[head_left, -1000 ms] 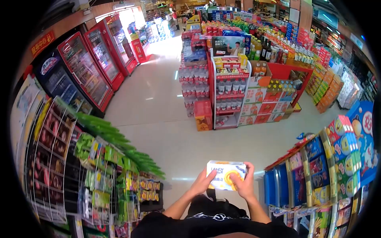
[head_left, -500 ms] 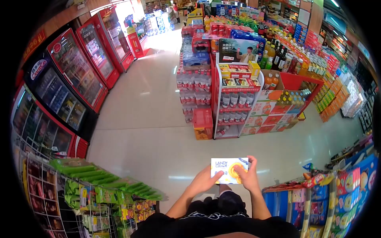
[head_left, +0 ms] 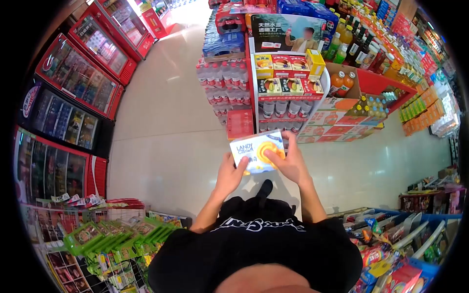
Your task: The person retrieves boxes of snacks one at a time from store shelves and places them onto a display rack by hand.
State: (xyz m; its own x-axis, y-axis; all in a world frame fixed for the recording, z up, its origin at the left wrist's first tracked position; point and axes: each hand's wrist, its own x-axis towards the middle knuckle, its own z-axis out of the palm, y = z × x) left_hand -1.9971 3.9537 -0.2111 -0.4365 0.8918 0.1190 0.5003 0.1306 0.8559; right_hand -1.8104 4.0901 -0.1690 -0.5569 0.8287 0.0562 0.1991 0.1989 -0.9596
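Both my hands hold a white box of cookies [head_left: 258, 151] with "LANDY" lettering and a yellow ring-shaped picture, its printed face turned up. My left hand [head_left: 230, 175] grips its left edge, thumb lying on the lower front. On the other side, my right hand [head_left: 294, 163] clasps the right edge, with its thumb over the yellow picture and fingers curled behind the upper corner. The box tilts slightly, right side higher. What the fingers do behind it is hidden.
A display rack [head_left: 288, 88] with small boxes and bottles stands ahead, beside stacked bottle packs [head_left: 222, 78]. Red-framed drink fridges [head_left: 80, 73] line the left. Green snack packs [head_left: 105, 234] hang at lower left; a snack shelf [head_left: 391, 244] is at lower right. Tiled floor [head_left: 156, 132] lies between.
The view has tipped downward and the display rack appears closer. The box, still in both hands, sits higher in view and has turned from level to slightly tilted.
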